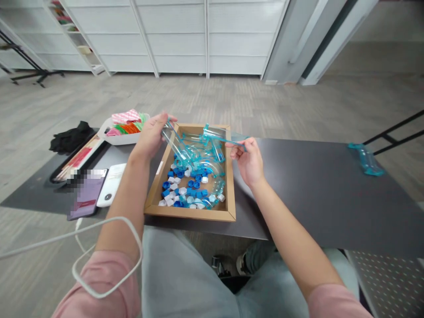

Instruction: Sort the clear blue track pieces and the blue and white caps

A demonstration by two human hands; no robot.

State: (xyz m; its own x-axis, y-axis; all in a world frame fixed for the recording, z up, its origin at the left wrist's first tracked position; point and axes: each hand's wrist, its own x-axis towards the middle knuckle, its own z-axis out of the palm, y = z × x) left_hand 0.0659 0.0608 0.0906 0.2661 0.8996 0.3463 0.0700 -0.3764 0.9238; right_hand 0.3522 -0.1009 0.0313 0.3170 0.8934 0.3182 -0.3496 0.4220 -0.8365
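Note:
Above the left side of a shallow cardboard box, my left hand grips a clear tube piece by its upper end, and the tube slants down into the box. My right hand pinches the edge of another clear tube piece, with blue-edged ends, over the far right of the box. Inside lie more transparent blue tube pieces, some curved. Nearer me in the box are many small blue hexagonal pieces and white hexagonal pieces.
One transparent blue piece lies at the table's far right. On the left are a white basket of colourful items, a black cloth, a black tray, a purple phone and a white device. A white cable loops past my left arm.

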